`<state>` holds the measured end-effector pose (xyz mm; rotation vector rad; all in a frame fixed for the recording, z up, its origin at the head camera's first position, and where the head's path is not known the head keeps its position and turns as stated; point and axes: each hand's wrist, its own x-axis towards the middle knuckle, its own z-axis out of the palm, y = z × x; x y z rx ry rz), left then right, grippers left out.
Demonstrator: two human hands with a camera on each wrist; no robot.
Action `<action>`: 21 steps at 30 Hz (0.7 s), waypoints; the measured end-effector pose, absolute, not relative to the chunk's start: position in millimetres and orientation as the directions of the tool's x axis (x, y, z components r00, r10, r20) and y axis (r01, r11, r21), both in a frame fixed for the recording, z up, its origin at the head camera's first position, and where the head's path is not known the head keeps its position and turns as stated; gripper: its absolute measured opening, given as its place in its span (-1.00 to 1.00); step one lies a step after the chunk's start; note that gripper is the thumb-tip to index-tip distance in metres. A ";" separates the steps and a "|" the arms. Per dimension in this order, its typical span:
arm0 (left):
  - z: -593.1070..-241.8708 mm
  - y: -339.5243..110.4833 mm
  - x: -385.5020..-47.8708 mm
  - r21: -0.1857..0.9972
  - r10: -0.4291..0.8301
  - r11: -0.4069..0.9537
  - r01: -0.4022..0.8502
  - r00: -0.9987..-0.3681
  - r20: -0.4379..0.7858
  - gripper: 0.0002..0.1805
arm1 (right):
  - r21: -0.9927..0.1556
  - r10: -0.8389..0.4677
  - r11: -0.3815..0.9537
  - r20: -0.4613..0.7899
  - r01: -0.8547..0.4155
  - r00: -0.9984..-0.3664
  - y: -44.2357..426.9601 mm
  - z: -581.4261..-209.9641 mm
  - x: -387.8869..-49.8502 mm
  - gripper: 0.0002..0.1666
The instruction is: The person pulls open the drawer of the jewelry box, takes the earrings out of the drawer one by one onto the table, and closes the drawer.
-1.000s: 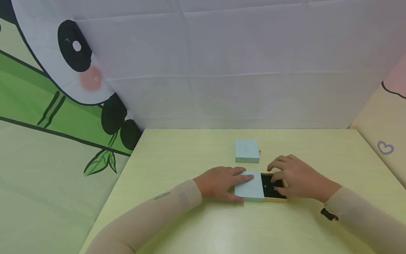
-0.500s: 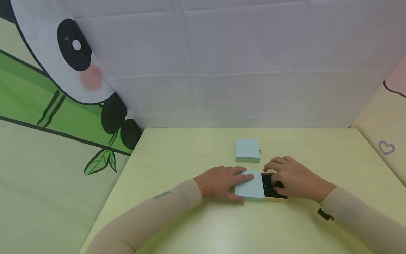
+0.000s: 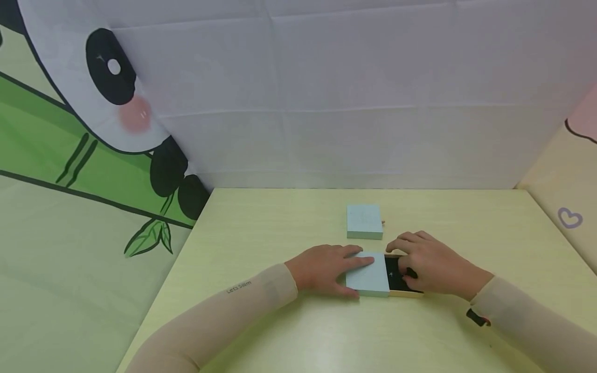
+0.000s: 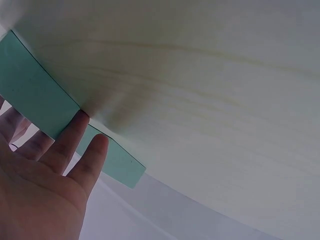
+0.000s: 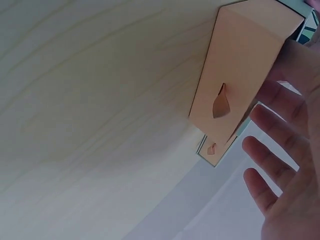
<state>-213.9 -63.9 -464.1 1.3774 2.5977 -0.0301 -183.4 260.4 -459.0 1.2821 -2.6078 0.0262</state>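
One pale blue box lies on the table, its black-lined drawer pulled out on the right. Your left hand rests on the box's left part, fingers spread and touching it. Your right hand is right of the box, thumb and index finger bent into the drawer; you cannot tell whether they pinch anything. Just beyond the box sits a second box.

The pale-blue box lies flat — drawer part-open
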 end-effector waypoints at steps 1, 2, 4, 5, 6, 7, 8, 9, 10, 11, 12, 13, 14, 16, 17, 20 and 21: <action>-464.0 -63.9 -213.9 0.075 0.818 0.565 0.822 -0.545 -0.185 -0.01 | 0.087 -0.779 0.615 0.221 -0.784 -0.587 260.6 -458.7 -183.3 -0.69; -463.9 -64.0 -213.8 0.075 0.818 0.565 0.822 -0.545 -0.185 -0.01 | 0.087 -0.779 0.615 0.226 -0.784 -0.585 260.6 -458.2 -183.1 -0.69; -464.4 -64.0 -214.1 0.073 0.819 0.563 0.823 -0.544 -0.184 0.00 | 0.085 -0.778 0.614 0.234 -0.785 -0.583 260.9 -457.8 -183.2 -0.69; -464.5 -64.0 -214.2 0.072 0.819 0.563 0.823 -0.544 -0.184 -0.01 | 0.082 -0.778 0.613 0.237 -0.786 -0.582 261.0 -457.4 -183.2 -0.69; -464.6 -64.0 -214.3 0.070 0.819 0.562 0.824 -0.543 -0.184 0.00 | 0.079 -0.777 0.613 0.239 -0.786 -0.582 261.2 -456.7 -182.9 -0.69; -464.9 -63.9 -214.4 0.068 0.819 0.562 0.824 -0.543 -0.184 0.00 | 0.077 -0.777 0.613 0.241 -0.786 -0.582 261.6 -456.3 -182.8 -0.69; -465.2 -63.8 -214.5 0.067 0.819 0.562 0.825 -0.543 -0.184 0.00 | 0.075 -0.776 0.614 0.241 -0.786 -0.583 262.0 -455.9 -182.8 -0.69; -465.6 -63.7 -214.7 0.067 0.819 0.562 0.825 -0.543 -0.183 0.00 | 0.072 -0.774 0.615 0.243 -0.785 -0.584 262.5 -455.2 -182.8 -0.69; -466.0 -63.7 -214.8 0.067 0.819 0.562 0.825 -0.543 -0.182 0.00 | 0.070 -0.773 0.616 0.245 -0.785 -0.585 262.9 -454.6 -182.8 -0.69; -466.2 -63.8 -214.7 0.068 0.820 0.562 0.825 -0.543 -0.182 0.00 | 0.065 -0.771 0.617 0.246 -0.784 -0.587 263.4 -453.2 -182.4 -0.68; -466.6 -63.8 -214.7 0.069 0.819 0.563 0.824 -0.544 -0.182 0.00 | 0.060 -0.768 0.621 0.249 -0.782 -0.590 264.0 -452.0 -182.2 -0.68; -466.8 -63.8 -214.7 0.071 0.818 0.564 0.823 -0.545 -0.183 0.00 | 0.056 -0.763 0.625 0.252 -0.779 -0.595 264.6 -450.5 -182.1 -0.67; -466.9 -63.8 -214.8 0.072 0.818 0.565 0.822 -0.546 -0.184 0.00 | 0.053 -0.758 0.631 0.255 -0.774 -0.600 265.5 -449.0 -182.2 -0.66; -467.2 -63.6 -215.0 0.070 0.817 0.566 0.822 -0.546 -0.187 0.00 | 0.043 -0.744 0.646 0.259 -0.762 -0.616 267.9 -445.3 -182.5 -0.64; -467.2 -63.4 -215.1 0.069 0.816 0.566 0.822 -0.546 -0.189 0.00 | 0.037 -0.736 0.654 0.261 -0.755 -0.625 269.5 -443.1 -183.0 -0.64; -467.3 -62.6 -215.7 0.067 0.815 0.567 0.821 -0.546 -0.193 0.00 | 0.029 -0.712 0.680 0.267 -0.733 -0.650 276.6 -437.0 -186.7 -0.63; -467.4 -62.4 -215.8 0.066 0.814 0.567 0.821 -0.547 -0.194 0.00 | 0.026 -0.704 0.686 0.272 -0.727 -0.656 279.6 -435.2 -188.3 -0.63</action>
